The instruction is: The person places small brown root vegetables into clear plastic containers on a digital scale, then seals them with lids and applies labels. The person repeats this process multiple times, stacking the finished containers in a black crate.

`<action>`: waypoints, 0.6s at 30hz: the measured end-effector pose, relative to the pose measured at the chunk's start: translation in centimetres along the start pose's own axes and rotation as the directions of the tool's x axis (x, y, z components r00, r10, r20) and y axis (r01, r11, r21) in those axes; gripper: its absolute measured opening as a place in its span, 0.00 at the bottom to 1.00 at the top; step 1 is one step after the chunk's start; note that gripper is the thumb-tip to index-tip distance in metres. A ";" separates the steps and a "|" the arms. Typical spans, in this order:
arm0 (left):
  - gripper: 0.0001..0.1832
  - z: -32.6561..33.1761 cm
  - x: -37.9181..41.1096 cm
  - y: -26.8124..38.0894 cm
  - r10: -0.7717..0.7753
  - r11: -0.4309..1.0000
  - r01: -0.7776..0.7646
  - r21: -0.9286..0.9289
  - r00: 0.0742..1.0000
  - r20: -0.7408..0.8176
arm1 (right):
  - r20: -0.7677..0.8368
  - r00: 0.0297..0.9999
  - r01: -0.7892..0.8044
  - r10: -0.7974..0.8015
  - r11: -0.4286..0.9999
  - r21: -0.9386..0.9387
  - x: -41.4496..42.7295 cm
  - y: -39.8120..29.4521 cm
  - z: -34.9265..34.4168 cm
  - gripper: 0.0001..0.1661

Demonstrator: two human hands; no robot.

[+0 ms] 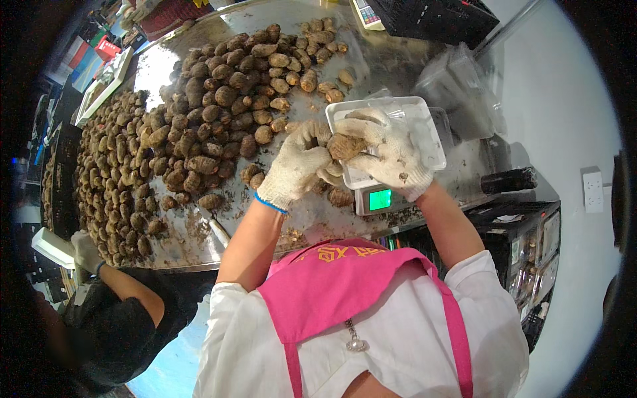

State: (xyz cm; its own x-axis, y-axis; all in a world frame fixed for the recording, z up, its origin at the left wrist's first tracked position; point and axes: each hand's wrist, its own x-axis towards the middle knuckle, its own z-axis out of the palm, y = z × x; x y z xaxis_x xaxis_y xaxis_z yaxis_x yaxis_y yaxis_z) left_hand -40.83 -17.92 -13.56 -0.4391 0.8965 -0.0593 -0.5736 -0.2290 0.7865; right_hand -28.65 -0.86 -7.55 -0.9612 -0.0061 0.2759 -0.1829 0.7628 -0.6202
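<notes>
Both my hands wear off-white knitted work gloves. Between them is a brown, rough-skinned taro corm [347, 147]. My left hand [302, 164] grips its left side with curled fingers, and a blue cuff edge shows at the wrist. My right hand [385, 149] closes on the corm from the right, its fingers and thumb around it. Under my right hand, a white plastic tray [434, 149] rests on a digital scale [365, 201] with a lit green display. Clear plastic film or packaging lies at the tray's far side. A few corms [340, 197] sit left of the scale, partly hidden by my left hand.
A large heap of taro corms [214, 109] covers the metal table's [308, 224] left and middle. Clear plastic containers [455, 89] stack at right, near a black crate [433, 20]. A knife-like tool [219, 232] lies near the front edge. At left, a co-worker's gloved hand [88, 251] holds a white tray [53, 247].
</notes>
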 end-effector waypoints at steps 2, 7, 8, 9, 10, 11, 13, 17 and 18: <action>0.15 0.8 -0.2 0.1 0.016 0.993 -0.026 -0.115 0.996 -0.088 | -0.056 0.998 -0.016 0.020 0.997 0.074 -0.1 -0.2 0.1 0.36; 0.12 3.0 -0.5 0.8 0.034 0.975 -0.062 -0.216 0.991 -0.130 | -0.107 0.973 -0.145 0.203 0.906 0.397 -1.2 1.2 0.8 0.35; 0.11 2.5 -0.5 0.6 0.023 0.977 -0.045 -0.208 0.994 -0.109 | -0.119 0.969 -0.150 0.218 0.895 0.420 -1.3 1.0 0.7 0.34; 0.10 2.2 -0.6 0.6 0.013 0.980 -0.032 -0.198 0.995 -0.095 | -0.127 0.965 -0.151 0.230 0.881 0.448 -1.3 0.8 0.7 0.34; 0.08 2.3 -0.6 0.5 0.021 0.988 -0.037 -0.152 0.994 -0.106 | -0.138 0.962 -0.141 0.236 0.862 0.487 -1.4 0.7 0.6 0.34; 0.08 2.4 -0.5 0.5 0.023 0.988 -0.036 -0.151 0.996 -0.087 | -0.148 0.959 -0.131 0.241 0.842 0.524 -1.4 0.6 0.5 0.34; 0.08 2.6 -0.5 0.6 0.029 0.988 -0.036 -0.149 0.998 -0.054 | -0.170 0.958 -0.110 0.233 0.839 0.533 -1.5 0.6 0.4 0.33; 0.10 2.6 -1.2 0.9 0.025 0.965 0.008 0.263 0.993 -0.119 | -0.148 0.971 -0.126 0.189 0.925 0.358 -1.6 0.6 0.0 0.33; 0.11 2.5 -1.4 0.8 0.064 0.943 -0.025 0.331 0.992 -0.107 | -0.123 0.976 -0.139 0.181 0.946 0.293 -1.5 0.3 -0.1 0.33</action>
State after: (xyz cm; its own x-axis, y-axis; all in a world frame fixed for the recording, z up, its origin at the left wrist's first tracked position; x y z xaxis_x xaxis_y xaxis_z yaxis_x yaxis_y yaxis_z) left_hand -38.94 -18.43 -11.31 -0.5463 0.8343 -0.0741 -0.3010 -0.1129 0.9469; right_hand -27.26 -0.58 -8.08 -0.9454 0.2122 0.2472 -0.1002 0.5328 -0.8403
